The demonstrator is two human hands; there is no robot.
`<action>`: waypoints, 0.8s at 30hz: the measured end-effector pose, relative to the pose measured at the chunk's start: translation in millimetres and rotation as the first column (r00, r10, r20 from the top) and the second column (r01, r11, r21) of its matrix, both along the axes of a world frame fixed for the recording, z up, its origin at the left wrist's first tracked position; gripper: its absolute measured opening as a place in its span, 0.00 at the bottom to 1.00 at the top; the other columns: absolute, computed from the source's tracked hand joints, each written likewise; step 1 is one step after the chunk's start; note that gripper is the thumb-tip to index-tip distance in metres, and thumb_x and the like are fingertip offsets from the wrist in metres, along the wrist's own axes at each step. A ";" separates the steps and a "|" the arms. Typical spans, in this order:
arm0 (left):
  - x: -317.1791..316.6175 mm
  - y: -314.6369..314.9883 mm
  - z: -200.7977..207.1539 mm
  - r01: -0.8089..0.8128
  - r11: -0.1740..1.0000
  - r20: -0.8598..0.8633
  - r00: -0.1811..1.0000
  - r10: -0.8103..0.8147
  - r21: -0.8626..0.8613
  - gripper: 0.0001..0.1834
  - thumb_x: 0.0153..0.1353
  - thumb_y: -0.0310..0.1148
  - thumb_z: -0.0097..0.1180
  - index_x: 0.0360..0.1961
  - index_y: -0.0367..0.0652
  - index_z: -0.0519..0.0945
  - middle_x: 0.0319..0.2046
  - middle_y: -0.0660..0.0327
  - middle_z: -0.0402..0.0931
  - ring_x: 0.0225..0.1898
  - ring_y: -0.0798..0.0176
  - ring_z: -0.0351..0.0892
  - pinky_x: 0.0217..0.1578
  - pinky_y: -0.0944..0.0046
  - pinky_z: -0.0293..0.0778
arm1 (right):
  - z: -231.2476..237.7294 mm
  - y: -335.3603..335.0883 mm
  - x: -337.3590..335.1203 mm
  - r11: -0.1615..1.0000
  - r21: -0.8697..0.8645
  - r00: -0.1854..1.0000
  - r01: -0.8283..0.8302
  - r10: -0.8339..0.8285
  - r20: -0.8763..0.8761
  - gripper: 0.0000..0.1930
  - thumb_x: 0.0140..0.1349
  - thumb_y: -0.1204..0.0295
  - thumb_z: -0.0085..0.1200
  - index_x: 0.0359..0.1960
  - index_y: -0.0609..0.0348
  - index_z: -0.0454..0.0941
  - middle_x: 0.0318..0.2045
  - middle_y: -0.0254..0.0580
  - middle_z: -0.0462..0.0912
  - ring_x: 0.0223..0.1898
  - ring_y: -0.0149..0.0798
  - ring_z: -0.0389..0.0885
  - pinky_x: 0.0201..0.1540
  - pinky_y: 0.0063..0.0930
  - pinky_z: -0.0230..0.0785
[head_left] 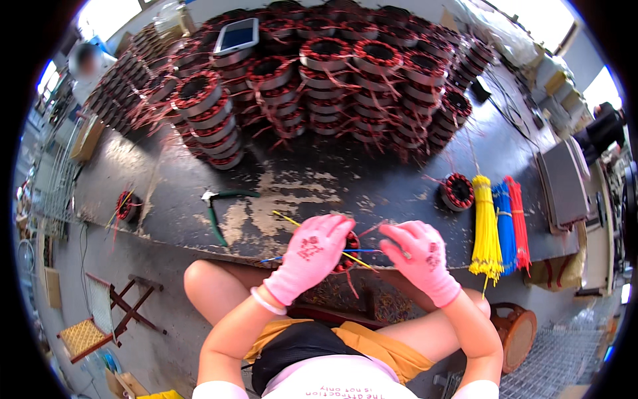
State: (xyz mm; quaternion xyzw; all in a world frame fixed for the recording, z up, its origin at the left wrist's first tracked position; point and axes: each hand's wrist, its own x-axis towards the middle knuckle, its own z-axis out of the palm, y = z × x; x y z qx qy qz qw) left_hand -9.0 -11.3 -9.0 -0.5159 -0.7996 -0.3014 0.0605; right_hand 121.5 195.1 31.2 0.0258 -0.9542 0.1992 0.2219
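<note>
A small motor stator point(349, 258) with red windings sits at the table's front edge, partly hidden behind my left hand point(312, 249). That hand wears a pink glove, and its fingers close over the stator's near left side. A yellow tube point(286, 218) and a blue tube point(362, 251) cross at the stator and stick out past the glove. My right hand point(419, 259), also gloved in pink, is curled just to the right. A thin red lead wire point(369, 230) runs from the stator to its fingertips. The blue tube's end lies close to the right thumb.
Stacked stators point(325, 86) fill the table's far side, with a tablet point(236, 36) on top. Green-handled cutters point(216, 206) lie left. Single stators rest left point(128, 206) and right point(457, 192). Yellow point(486, 229), blue point(504, 226) and red point(517, 223) tube bundles lie right.
</note>
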 end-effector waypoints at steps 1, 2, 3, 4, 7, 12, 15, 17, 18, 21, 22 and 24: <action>0.6 2.3 -0.5 0.015 0.999 -0.037 0.999 -0.014 0.038 0.19 0.63 0.27 0.59 0.56 0.42 0.80 0.53 0.52 0.81 0.55 0.47 0.80 0.60 0.48 0.74 | 10.6 -3.0 -2.4 0.999 -0.010 0.999 0.044 -0.044 -0.004 0.14 0.57 0.66 0.69 0.45 0.51 0.85 0.34 0.36 0.84 0.36 0.44 0.83 0.39 0.40 0.75; -0.4 0.5 0.3 0.026 0.997 -0.050 0.999 -0.022 0.069 0.19 0.63 0.28 0.61 0.55 0.41 0.80 0.53 0.52 0.81 0.56 0.46 0.80 0.60 0.46 0.74 | 20.2 -9.7 -11.0 0.998 -0.050 0.999 0.029 -0.030 -0.014 0.14 0.58 0.68 0.67 0.45 0.52 0.85 0.34 0.38 0.85 0.36 0.46 0.84 0.39 0.41 0.76; -0.5 0.9 1.7 0.020 0.997 -0.036 0.999 -0.017 0.075 0.19 0.62 0.29 0.62 0.55 0.41 0.80 0.53 0.52 0.81 0.56 0.46 0.80 0.60 0.46 0.74 | 25.7 -12.9 -17.8 0.997 -0.073 1.000 0.006 -0.007 -0.020 0.13 0.58 0.68 0.67 0.46 0.53 0.85 0.34 0.39 0.85 0.37 0.47 0.84 0.40 0.41 0.76; -0.3 3.1 2.8 0.025 0.996 -0.015 1.000 -0.024 0.087 0.19 0.62 0.29 0.62 0.55 0.40 0.80 0.53 0.52 0.80 0.56 0.46 0.80 0.60 0.46 0.74 | 31.3 -15.3 -24.0 0.996 -0.090 1.000 -0.006 0.004 -0.020 0.13 0.59 0.68 0.66 0.46 0.53 0.85 0.34 0.40 0.85 0.37 0.48 0.84 0.41 0.42 0.76; 0.8 5.8 3.5 0.042 0.990 -0.010 0.999 -0.041 0.138 0.20 0.62 0.35 0.64 0.54 0.41 0.81 0.51 0.52 0.81 0.53 0.46 0.80 0.58 0.49 0.75 | 36.2 -19.5 -33.7 0.995 -0.099 1.000 -0.012 0.010 -0.020 0.11 0.60 0.68 0.65 0.43 0.56 0.84 0.35 0.43 0.85 0.38 0.49 0.84 0.41 0.42 0.77; 5.0 13.8 -0.6 0.039 0.995 0.077 0.996 -0.047 0.097 0.17 0.63 0.33 0.62 0.52 0.40 0.81 0.50 0.53 0.81 0.52 0.46 0.80 0.56 0.48 0.74 | 35.4 18.5 23.4 0.932 -0.161 0.945 0.325 -0.327 0.018 0.07 0.61 0.70 0.64 0.40 0.55 0.85 0.33 0.44 0.84 0.37 0.50 0.84 0.41 0.41 0.77; 3.8 8.3 4.2 0.028 0.998 0.097 0.995 -0.034 0.063 0.16 0.64 0.32 0.61 0.52 0.40 0.81 0.50 0.53 0.80 0.53 0.46 0.79 0.57 0.49 0.73 | 25.0 84.1 90.8 0.671 -0.313 0.700 0.673 -0.714 -0.025 0.07 0.65 0.69 0.63 0.34 0.60 0.85 0.30 0.50 0.85 0.33 0.49 0.86 0.39 0.39 0.76; 4.7 7.1 4.9 0.021 0.998 0.107 0.994 -0.027 0.059 0.16 0.64 0.31 0.61 0.53 0.39 0.81 0.51 0.53 0.80 0.53 0.46 0.79 0.57 0.48 0.73 | 15.6 136.4 155.6 0.445 -0.294 0.444 0.846 -0.893 -0.075 0.09 0.66 0.66 0.63 0.35 0.60 0.86 0.29 0.49 0.86 0.32 0.49 0.86 0.37 0.39 0.75; 6.4 8.7 2.2 0.034 0.997 0.108 0.993 -0.042 0.073 0.16 0.64 0.31 0.61 0.53 0.39 0.81 0.51 0.53 0.80 0.53 0.46 0.78 0.58 0.48 0.72 | 5.5 165.1 197.4 0.304 -0.174 0.296 0.937 -0.953 -0.069 0.10 0.67 0.64 0.62 0.37 0.58 0.86 0.30 0.48 0.86 0.34 0.49 0.86 0.39 0.40 0.76; 7.1 8.2 -0.7 0.047 0.998 0.108 0.993 -0.052 0.051 0.16 0.65 0.29 0.60 0.53 0.39 0.80 0.53 0.52 0.80 0.55 0.45 0.78 0.59 0.48 0.71 | -16.2 207.6 267.2 0.121 -0.046 0.122 0.992 -0.992 0.021 0.14 0.67 0.60 0.61 0.48 0.54 0.84 0.45 0.47 0.85 0.45 0.49 0.85 0.49 0.43 0.76; 6.8 7.3 0.3 0.039 0.999 0.116 0.992 -0.043 0.038 0.16 0.65 0.29 0.60 0.54 0.39 0.80 0.53 0.52 0.80 0.55 0.45 0.78 0.59 0.48 0.71 | -19.0 214.7 271.7 0.081 0.012 0.079 0.997 -0.993 0.090 0.19 0.68 0.54 0.59 0.53 0.52 0.83 0.49 0.48 0.84 0.49 0.50 0.84 0.52 0.45 0.75; 6.1 5.5 0.9 0.027 1.000 0.130 0.991 -0.028 0.012 0.16 0.65 0.28 0.59 0.54 0.39 0.80 0.54 0.52 0.80 0.56 0.45 0.77 0.60 0.48 0.70 | -25.9 232.9 276.1 0.025 0.098 0.001 0.995 -0.972 0.237 0.24 0.67 0.48 0.56 0.55 0.50 0.83 0.53 0.49 0.84 0.54 0.51 0.84 0.55 0.46 0.75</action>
